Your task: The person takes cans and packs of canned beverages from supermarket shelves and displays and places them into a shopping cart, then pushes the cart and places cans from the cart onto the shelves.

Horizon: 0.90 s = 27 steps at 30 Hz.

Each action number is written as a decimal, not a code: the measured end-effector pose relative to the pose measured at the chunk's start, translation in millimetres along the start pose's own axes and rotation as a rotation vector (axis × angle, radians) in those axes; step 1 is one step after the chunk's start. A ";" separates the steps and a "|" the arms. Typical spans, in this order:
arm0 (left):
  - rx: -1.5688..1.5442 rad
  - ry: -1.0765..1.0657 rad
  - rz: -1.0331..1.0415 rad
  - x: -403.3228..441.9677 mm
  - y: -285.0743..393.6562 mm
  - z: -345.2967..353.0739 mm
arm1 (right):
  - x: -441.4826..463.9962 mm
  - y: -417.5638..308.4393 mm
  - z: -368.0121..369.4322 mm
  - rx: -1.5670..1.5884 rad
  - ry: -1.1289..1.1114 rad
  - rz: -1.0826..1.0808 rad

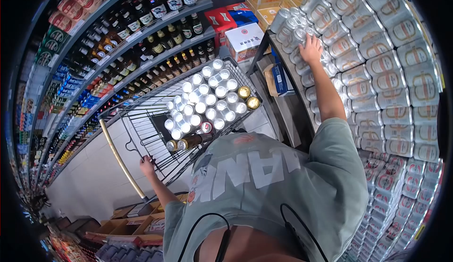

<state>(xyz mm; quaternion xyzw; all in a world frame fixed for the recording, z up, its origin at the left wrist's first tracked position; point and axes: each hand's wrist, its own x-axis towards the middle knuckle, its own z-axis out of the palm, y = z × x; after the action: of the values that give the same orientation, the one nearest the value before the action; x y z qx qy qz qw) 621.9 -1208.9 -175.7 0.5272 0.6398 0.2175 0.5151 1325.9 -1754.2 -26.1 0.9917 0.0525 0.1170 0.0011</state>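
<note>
- Bottle shelves are standing left of the shopping cart, which is holding silver-topped cans.
- Your right hand is spreading its fingers over stacked cans right of the cart.
- Your left hand is resting at the cart's edge; whether either is clamping anything, I cannot tell.

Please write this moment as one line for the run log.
left hand: at edge of wire cart | right hand: on silver shelf cans | cart load: silver cans, gold-topped cans
</note>
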 end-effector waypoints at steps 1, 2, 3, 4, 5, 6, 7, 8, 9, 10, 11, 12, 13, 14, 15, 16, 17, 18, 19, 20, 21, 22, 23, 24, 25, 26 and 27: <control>0.014 -0.018 0.005 5.6 -1.4 -0.4 | -13.4 0.4 -3.5 0.105 0.123 -0.119; 0.016 -0.011 -0.013 14.2 -0.7 -2.4 | -28.8 -0.4 -6.5 0.209 0.248 -0.239; 0.013 0.002 -0.048 13.5 -8.2 -0.4 | -56.0 -2.9 -24.5 0.247 0.256 -0.262; -0.034 0.015 -0.046 4.3 -0.2 4.7 | -80.7 2.3 -39.2 0.265 0.229 -0.267; 0.009 0.002 -0.042 3.8 1.8 5.1 | -104.2 11.3 -52.6 0.283 0.202 -0.271; 0.018 0.000 -0.051 8.4 3.3 7.5 | -126.6 23.9 -65.7 0.270 0.188 -0.224; 0.026 -0.001 -0.059 11.0 2.9 8.3 | -147.7 39.0 -76.5 0.258 0.174 -0.177; 0.032 -0.014 -0.060 10.9 1.5 8.8 | -167.2 58.1 -83.7 0.211 0.140 -0.111; 0.028 -0.006 -0.076 11.9 0.6 8.6 | -183.9 75.2 -88.8 0.165 0.107 -0.041; 0.025 0.002 -0.092 11.1 1.4 11.1 | -197.3 86.4 -92.0 0.155 0.107 -0.027; 0.033 -0.013 -0.090 11.6 2.8 14.2 | -209.1 96.0 -93.8 0.073 0.059 0.033; 0.057 0.009 -0.092 10.8 5.0 15.3 | -214.3 102.9 -92.2 -0.006 0.010 0.087; 0.081 0.032 -0.093 9.8 6.6 17.0 | -216.4 108.6 -84.3 -0.012 0.010 0.097; 0.093 0.035 -0.110 10.9 9.4 18.5 | -218.7 113.4 -73.1 -0.072 0.064 0.074; 0.098 0.025 -0.108 12.2 11.2 21.7 | -219.3 112.8 -71.7 -0.133 0.118 0.051; 0.073 0.018 -0.094 11.8 12.2 21.1 | -216.5 111.3 -70.6 -0.150 0.109 0.074; 0.049 0.011 -0.079 11.8 13.2 20.4 | -215.2 111.2 -71.6 -0.149 0.109 0.073; 0.052 0.012 -0.084 10.8 10.1 18.0 | -215.6 113.1 -73.5 -0.162 0.094 0.068; 0.085 0.024 -0.085 10.6 7.2 15.9 | -216.4 115.0 -74.7 -0.175 0.080 0.062; 0.118 0.037 -0.086 10.9 4.3 13.3 | -216.2 115.7 -73.2 -0.178 0.075 0.059; 0.121 0.037 -0.091 9.7 6.0 12.4 | -214.7 114.7 -69.6 -0.181 0.083 0.051; 0.102 0.037 -0.092 11.7 8.7 12.7 | -213.8 113.5 -67.3 -0.184 0.090 0.042; 0.083 0.036 -0.092 16.4 11.7 13.9 | -213.9 112.2 -66.4 -0.187 0.086 0.039; 0.096 0.020 -0.093 27.4 15.8 17.8 | -214.9 108.9 -66.4 -0.188 0.091 0.071; 0.085 0.003 -0.075 43.9 17.5 26.3 | -217.6 103.5 -67.0 -0.188 0.096 0.104; 0.053 0.018 -0.082 45.5 12.6 25.2 | -215.4 100.6 -68.9 -0.164 0.082 0.111; 0.060 0.007 -0.073 47.3 11.7 23.3 | -218.1 99.5 -67.8 -0.131 0.093 0.113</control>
<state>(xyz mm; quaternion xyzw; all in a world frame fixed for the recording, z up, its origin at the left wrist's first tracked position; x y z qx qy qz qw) 651.9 -1168.5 -195.2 0.5180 0.6667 0.1814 0.5043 1109.6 -1876.6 -9.2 0.9844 -0.0112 0.1660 0.0571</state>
